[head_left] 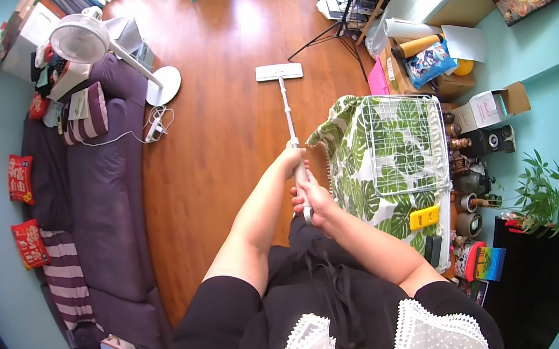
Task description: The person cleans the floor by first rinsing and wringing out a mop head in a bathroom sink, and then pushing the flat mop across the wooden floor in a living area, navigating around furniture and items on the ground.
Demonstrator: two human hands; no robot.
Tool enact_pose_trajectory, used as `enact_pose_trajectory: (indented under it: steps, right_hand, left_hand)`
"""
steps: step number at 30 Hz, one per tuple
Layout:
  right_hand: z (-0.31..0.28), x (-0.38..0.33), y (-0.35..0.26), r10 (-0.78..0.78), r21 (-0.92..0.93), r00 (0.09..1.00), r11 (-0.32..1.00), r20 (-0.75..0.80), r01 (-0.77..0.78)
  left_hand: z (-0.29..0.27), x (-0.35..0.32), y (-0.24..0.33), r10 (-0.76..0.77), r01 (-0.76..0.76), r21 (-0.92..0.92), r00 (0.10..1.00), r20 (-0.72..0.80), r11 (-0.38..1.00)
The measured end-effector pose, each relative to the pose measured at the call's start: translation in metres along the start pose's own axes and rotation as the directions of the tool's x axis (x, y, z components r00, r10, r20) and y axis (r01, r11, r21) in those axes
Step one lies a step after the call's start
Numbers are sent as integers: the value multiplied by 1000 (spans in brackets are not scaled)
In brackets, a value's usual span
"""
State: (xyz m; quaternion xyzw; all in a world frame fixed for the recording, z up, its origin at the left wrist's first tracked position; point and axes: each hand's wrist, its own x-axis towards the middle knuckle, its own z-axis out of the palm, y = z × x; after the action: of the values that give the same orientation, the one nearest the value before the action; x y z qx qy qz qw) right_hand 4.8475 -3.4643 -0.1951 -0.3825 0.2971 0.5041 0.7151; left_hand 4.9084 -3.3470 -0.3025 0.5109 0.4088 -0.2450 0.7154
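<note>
A white flat mop (288,113) stretches away from me, its rectangular head (266,73) lying on the wooden floor. My left hand (289,160) is closed round the pole at the top of its grip. Lower down, nearer my body, my right hand (316,200) wraps the thick grey handle, and the handle's end shows just below it. Both arms reach forward, the left one straighter. The floor (219,147) under the mop is reddish-brown and shiny.
Along the left stands a purple sofa (105,218), with a white fan (162,85) and a cable with a power strip (156,128) by its far end. On the right, a leaf-print cloth (344,159) covers a table bearing a wire rack (406,144). Tripod legs (318,39) stand beyond it.
</note>
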Motion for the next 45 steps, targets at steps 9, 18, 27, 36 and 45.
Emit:
enact_pose_trajectory:
  steps: [9, 18, 27, 36, 45]
  right_hand:
    - [37, -14, -4, 49, -57, 998, 997, 47, -46]
    - [38, -39, 70, 109, -43, 991, 993, 80, -106]
    - [28, -8, 65, 119, -4, 991, 993, 53, -119]
    - [87, 73, -39, 63, -35, 997, 997, 43, -61]
    - [162, 140, -173, 64, -6, 997, 998, 50, -64]
  left_hand:
    - [-26, -21, 7, 108, -110, -195, 994, -26, 975]
    - [-61, -70, -54, 107, -124, -265, 991, -78, 956]
    - [-57, -46, -47, 88, -108, -236, 992, -93, 966]
    - [-86, 45, 70, 109, -124, -162, 989, -97, 979]
    - [-98, 123, 213, 56, -67, -152, 995, -81, 986]
